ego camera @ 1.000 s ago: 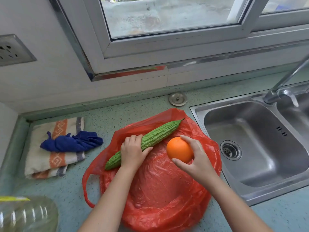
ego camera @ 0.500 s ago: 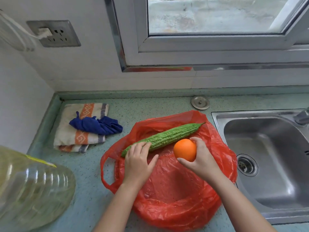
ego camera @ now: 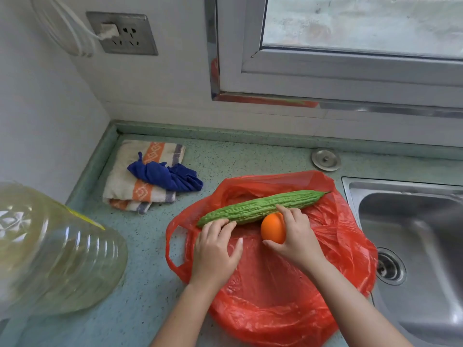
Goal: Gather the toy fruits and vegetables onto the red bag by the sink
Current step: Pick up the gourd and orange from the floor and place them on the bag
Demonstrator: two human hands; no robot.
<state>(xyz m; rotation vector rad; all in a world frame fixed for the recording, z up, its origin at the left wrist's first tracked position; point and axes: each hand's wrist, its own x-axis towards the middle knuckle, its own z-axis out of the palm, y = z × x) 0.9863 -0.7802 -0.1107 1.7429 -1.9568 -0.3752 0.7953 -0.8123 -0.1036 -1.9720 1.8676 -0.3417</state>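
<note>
A crumpled red plastic bag (ego camera: 283,291) lies on the green speckled counter, left of the sink. A long bumpy green toy bitter gourd (ego camera: 260,206) lies across the bag's far part. My left hand (ego camera: 215,249) rests flat on the bag, its fingertips touching the gourd's left end. My right hand (ego camera: 295,236) grips an orange toy fruit (ego camera: 273,227) low over the bag, right against the gourd's near side.
A steel sink (ego camera: 411,236) with a drain sits to the right of the bag. A striped towel (ego camera: 130,184) with a blue cloth (ego camera: 165,175) on it lies at the back left. A large clear bottle (ego camera: 50,249) stands near left. A round metal cap (ego camera: 325,159) sits behind the bag.
My left hand let go of the gourd and slid back to lie flat on the bag. My right hand lowered the orange fruit toward the gourd. The camera swung left.
</note>
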